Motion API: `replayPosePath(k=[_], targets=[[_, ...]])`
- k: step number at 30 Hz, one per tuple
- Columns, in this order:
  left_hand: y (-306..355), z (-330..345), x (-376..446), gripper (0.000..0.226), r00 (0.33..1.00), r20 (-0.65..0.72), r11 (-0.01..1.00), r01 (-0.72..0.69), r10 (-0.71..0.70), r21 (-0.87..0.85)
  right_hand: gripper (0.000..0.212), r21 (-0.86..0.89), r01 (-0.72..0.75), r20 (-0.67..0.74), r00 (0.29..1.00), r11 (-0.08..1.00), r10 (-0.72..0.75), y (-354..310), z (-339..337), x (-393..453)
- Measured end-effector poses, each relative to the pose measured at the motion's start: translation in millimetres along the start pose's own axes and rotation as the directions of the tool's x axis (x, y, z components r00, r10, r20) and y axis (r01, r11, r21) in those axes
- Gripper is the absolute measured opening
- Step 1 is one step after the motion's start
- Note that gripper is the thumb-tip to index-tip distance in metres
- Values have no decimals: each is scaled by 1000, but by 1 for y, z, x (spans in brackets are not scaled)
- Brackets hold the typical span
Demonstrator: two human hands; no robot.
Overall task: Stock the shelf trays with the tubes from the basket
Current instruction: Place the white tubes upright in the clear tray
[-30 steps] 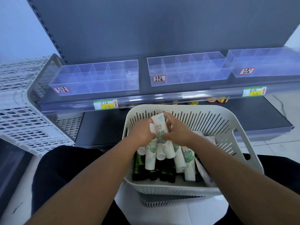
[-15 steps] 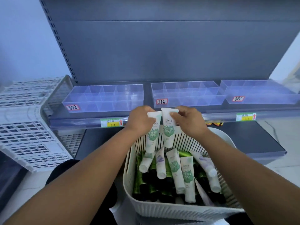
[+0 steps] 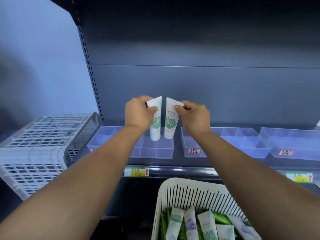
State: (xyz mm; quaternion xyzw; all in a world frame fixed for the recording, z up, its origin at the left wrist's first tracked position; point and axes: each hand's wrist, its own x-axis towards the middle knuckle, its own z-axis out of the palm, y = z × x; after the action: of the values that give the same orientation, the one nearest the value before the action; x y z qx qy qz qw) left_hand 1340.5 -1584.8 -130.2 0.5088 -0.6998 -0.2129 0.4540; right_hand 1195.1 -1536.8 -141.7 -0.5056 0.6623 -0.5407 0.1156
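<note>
At the centre of the frame, above the right end of the left tray [image 3: 156, 149], two white tubes with green print hang cap-down and side by side, close but apart. The left hand [image 3: 137, 114] pinches the crimped top of the left tube [image 3: 155, 126] between thumb and curled fingers; the right hand [image 3: 195, 116] pinches the crimped top of the right tube [image 3: 170, 126] in the same way. Compared with the frame half a second earlier, both hands have moved up and forward: they were then over the far rim of the basket [image 3: 176, 186], below the shelf edge, and now they are over the shelf, with the tube caps level with the rear compartments of the left tray. The tubes have also spread slightly, their tops tilting away from each other. The view has tilted upward, so the basket now occupies only the lower right of the frame, with further tubes [image 3: 190, 224] lying in it, white ones over green ones. The middle tray [image 3: 242, 144] lies right of centre, and the right tray [image 3: 294, 146] at the right edge; both are clear plastic with dividers. A white lattice crate [image 3: 34, 153] stands at the left edge of the frame. Price labels [image 3: 136, 171] run along the shelf front.
</note>
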Motion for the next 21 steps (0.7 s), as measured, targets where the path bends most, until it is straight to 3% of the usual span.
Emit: replayPosePath(k=[6,21], targets=[[-24,22,42,20,997,-57,999,46,-45,10,20,-10,15,-11,1000,1000,-15,11,34,40],[-87,69,50,23,978,42,975,202,-206,92,25,-247,-46,144,986,968,84,78,74,53]])
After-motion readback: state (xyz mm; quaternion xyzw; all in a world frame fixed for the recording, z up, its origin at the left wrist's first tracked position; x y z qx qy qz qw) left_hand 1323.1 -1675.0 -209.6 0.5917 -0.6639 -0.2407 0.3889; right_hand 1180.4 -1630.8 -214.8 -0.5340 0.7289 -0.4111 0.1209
